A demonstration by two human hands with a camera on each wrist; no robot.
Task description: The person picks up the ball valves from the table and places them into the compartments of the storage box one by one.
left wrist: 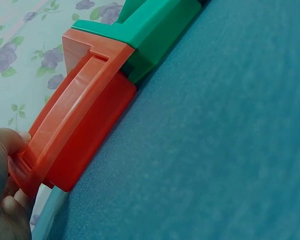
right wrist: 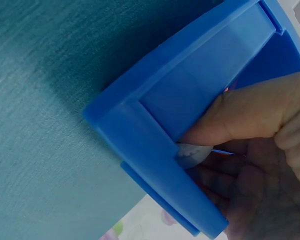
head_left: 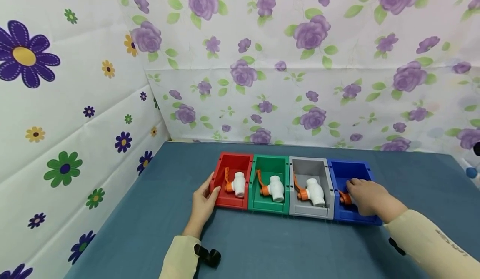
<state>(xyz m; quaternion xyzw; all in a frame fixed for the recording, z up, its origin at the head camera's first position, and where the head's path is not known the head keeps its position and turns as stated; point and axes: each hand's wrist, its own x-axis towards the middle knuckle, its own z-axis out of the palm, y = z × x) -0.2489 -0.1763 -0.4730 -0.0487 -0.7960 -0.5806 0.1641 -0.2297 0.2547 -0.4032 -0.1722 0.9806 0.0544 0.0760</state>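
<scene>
Four joined bins form a row: red bin (head_left: pixel 229 204), green bin (head_left: pixel 268 208), grey bin (head_left: pixel 309 212) and blue bin (head_left: pixel 354 217). White ball valves with orange handles lie in the red (head_left: pixel 239 184), green (head_left: pixel 276 188) and grey (head_left: pixel 316 192) bins. My left hand (head_left: pixel 202 199) pinches the red bin's left wall, thumb over the rim, as the left wrist view also shows. Inside the blue bin, my right hand (head_left: pixel 373 197) grips another ball valve (right wrist: pixel 194 156). Mostly the hand hides it; some orange shows in the head view.
The bins stand on a blue-grey tabletop (head_left: pixel 262 245). A purple-flowered cloth (head_left: pixel 277 87) hangs behind, and another flowered cloth (head_left: pixel 86 145) runs along the left side. At the far right edge sits a small white and blue object (head_left: pixel 471 172), partly cut off.
</scene>
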